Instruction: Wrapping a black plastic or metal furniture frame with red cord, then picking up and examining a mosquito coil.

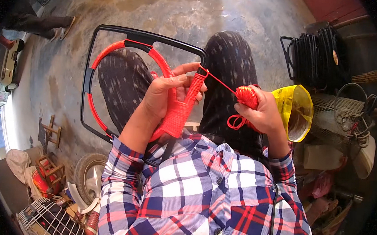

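Note:
A black rectangular frame [176, 43] with rounded corners and an inner ring leans over my lap. Red cord wrapping [180, 114] covers much of the ring and part of the near right side of the frame. My left hand [159, 96] is closed around this wrapped section, its fingers curling behind the frame bar. In my right hand [265, 112] is a bundle of red cord [246, 96], with loose loops hanging beneath it. A taut strand runs from the bundle to a loop at the upper end of the wrapping.
To my right stand a yellow plastic bag [292, 107], a stack of black frames [315, 54] and a mesh roll [328, 112]. At left are small wooden stools [52, 132], a wheel [90, 174] and a wire rack [50, 219]. Another person's leg [44, 24] shows at upper left.

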Tool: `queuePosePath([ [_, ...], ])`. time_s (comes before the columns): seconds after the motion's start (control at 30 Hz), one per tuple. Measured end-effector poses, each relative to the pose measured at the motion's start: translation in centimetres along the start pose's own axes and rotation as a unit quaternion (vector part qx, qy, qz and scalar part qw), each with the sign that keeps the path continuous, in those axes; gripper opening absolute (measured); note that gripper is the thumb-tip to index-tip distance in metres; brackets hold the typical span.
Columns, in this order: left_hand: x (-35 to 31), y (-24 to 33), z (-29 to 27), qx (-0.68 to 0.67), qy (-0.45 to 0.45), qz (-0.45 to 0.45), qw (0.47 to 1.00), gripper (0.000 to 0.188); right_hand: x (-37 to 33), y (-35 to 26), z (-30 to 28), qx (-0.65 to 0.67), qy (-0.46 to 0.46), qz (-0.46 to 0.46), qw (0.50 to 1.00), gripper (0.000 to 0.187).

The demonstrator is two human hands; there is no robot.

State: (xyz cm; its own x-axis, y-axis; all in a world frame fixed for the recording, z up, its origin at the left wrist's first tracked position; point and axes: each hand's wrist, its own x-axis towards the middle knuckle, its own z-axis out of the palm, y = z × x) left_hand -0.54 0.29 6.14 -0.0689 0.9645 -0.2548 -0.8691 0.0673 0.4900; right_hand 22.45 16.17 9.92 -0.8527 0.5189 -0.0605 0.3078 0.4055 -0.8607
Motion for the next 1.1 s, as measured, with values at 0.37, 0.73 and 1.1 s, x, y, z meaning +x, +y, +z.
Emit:
queuePosePath([
  [0.37,0.0,-0.1,-0.5,-0.007,-0.008,0.003,1.000,0.041,-1.2,2.4,0.1,0.213,0.041,0.109,0.970,0.010],
  [0.73,0.5,-0.5,-0.4,0.009,0.045,0.090,0.995,0.026,2.1,-0.8,2.4,0.622,0.058,-0.014,0.781,0.009],
  [1.1,0.3,-0.2,-1.5,0.032,0.022,0.118,0.992,0.024,4.2,0.0,4.9,0.533,0.049,0.094,0.839,0.013],
])
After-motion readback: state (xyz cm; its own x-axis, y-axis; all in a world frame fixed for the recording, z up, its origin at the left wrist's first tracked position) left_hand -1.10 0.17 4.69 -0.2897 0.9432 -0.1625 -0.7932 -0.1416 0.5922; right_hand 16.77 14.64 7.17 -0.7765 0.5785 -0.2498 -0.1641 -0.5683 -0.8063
